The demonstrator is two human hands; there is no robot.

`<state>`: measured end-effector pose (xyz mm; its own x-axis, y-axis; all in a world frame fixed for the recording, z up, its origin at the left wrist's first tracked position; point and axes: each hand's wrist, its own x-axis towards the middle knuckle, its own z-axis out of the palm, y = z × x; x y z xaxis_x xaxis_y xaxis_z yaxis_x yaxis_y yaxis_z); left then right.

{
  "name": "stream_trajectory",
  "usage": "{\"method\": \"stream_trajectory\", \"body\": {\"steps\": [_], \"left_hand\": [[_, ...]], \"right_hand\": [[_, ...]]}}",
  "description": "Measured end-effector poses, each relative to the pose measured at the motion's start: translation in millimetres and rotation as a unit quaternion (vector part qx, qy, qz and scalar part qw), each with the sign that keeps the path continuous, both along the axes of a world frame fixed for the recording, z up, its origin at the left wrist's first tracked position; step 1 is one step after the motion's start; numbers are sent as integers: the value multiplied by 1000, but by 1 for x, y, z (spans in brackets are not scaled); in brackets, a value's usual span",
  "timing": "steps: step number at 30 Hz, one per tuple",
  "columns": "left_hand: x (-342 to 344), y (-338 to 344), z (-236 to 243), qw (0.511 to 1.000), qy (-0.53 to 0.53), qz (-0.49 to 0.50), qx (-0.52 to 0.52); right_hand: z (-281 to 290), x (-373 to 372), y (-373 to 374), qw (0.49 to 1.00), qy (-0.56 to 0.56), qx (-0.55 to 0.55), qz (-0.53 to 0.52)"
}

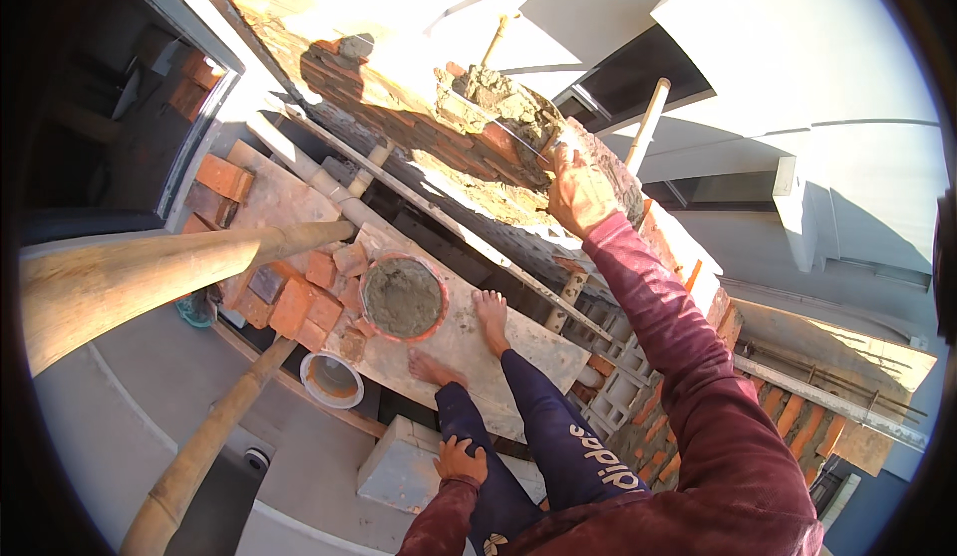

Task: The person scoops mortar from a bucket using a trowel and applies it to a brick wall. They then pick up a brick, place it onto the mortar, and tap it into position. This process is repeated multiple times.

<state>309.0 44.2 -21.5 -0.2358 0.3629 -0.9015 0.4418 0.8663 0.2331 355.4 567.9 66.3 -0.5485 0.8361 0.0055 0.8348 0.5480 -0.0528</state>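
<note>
Reaching up to the top course of the brick wall [399, 108], the right hand [578, 192] is closed around what looks like a trowel handle, though glare and the hand itself hide the tool, so that is a guess. Just beyond its fingers sits a heap of wet mortar [503, 98], grey and lumpy, on the wall's upper edge near its right end. Mortar like this should be heavy for its bulk, soft and sticky, apt to slump or drop off the edge if pushed sideways; it is best moved with a blade slid under it, not by bare fingers. The left hand [461, 461] rests flat on the left knee, fingers loosely spread, holding nothing. Below, bare feet stand on a plank [469, 342] of the scaffold, and a round pan [402, 297] of more mortar sits toward the plank's left end, touching a pile of loose bricks [299, 297]. Those bricks are stiff, rough and weighty, and are best gripped across the narrow faces. A bamboo pole [150, 272] runs out to the left.
</note>
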Motion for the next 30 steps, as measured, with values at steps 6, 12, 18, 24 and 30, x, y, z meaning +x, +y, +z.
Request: {"method": "stream_trajectory", "body": {"steps": [6, 12, 18, 24, 30], "left_hand": [[-6, -9, 4, 1000, 9, 14, -8], [-16, -13, 3, 1000, 17, 7, -23], [-17, -8, -6, 999, 6, -26, -18], [-27, -1, -1, 999, 5, -40, -29], [-24, 7, -1, 998, -1, -48, -46]], "right_hand": [[27, 2, -25, 993, 44, -77, -75], [42, -2, -101, 926, 139, -343, -74], [-75, -17, -91, 934, 185, -257, -168], [-76, -8, -119, 871, 231, -350, -256], [-32, -26, -139, 842, 321, -353, -252]]}}
